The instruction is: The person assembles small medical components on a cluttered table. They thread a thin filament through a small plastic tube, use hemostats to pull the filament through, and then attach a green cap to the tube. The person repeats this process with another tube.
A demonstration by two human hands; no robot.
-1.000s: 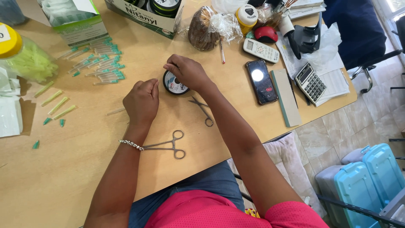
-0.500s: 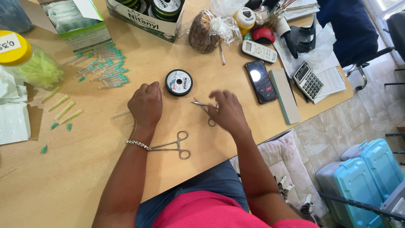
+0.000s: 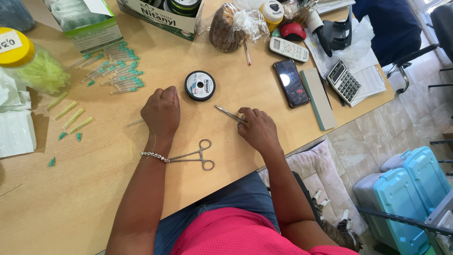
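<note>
The right hand (image 3: 257, 128) lies palm down with its fingers closed over the handles of small scissors (image 3: 228, 114), whose blades point away toward the thread spool (image 3: 199, 85) just beyond both hands. The left hand (image 3: 162, 111) is curled into a loose fist and seems to pinch a thin pale thread (image 3: 152, 141) that trails past the wrist, with 1 pair of forceps (image 3: 194, 156) lying just behind it. The step looks like readying a cut, which calls for lifting the scissors to the taut thread.

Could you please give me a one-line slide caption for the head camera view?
Right hand grips small scissors, left hand fisted beside a thread spool on the wooden table.
</note>
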